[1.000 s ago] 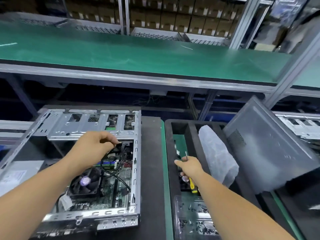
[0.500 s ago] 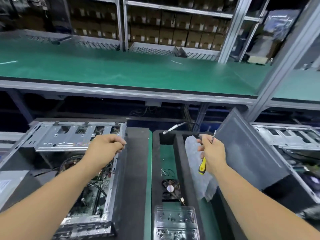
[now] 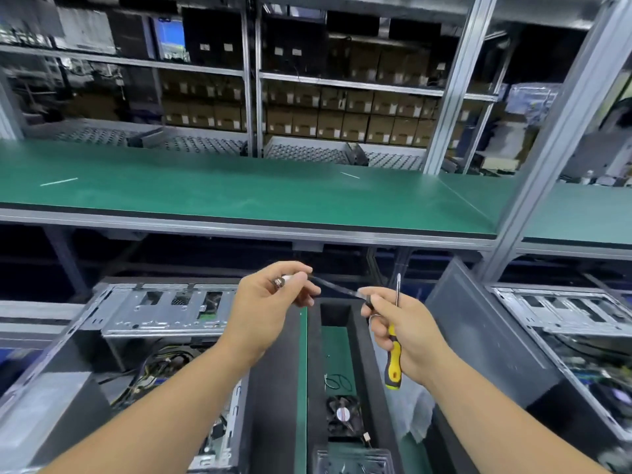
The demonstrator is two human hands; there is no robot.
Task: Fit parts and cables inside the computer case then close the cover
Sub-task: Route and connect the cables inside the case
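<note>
Behind the bench, grey metal shelving point(image 3: 342, 83) holds rows of brown cardboard boxes point(image 3: 342, 121); a long green work surface point(image 3: 239, 196) runs across in front of it.

Far left: the open silver-grey steel computer case point(image 3: 164, 309), cover off. Inside it I see a perforated drive bracket across the top, and below that a tangle of black and yellow cables point(image 3: 167, 364).

Left of centre: my left hand point(image 3: 263, 313), raised above the case's right edge. Its thumb and fingers are curled and pinch the white-tipped end of a thin black cable point(image 3: 337, 288).

Centre: a black foam tray point(image 3: 314, 371) with a green floor. Its long compartment contains a small coil of black wire point(image 3: 337, 381) and, nearer to me, a small black cooling fan point(image 3: 343, 415). A clear plastic box point(image 3: 352, 461) of small parts lies at the bottom edge.

Right of centre: my right hand point(image 3: 407, 333). Its fingertips pinch the cable's other end, so the cable spans both hands, while the remaining fingers curl round a yellow-and-black-handled screwdriver point(image 3: 393, 350), shaft pointing up.

Right: a dark grey metal side cover point(image 3: 485, 336), leaning tilted beside the tray.

Far right: a second open steel case point(image 3: 564, 316).
</note>
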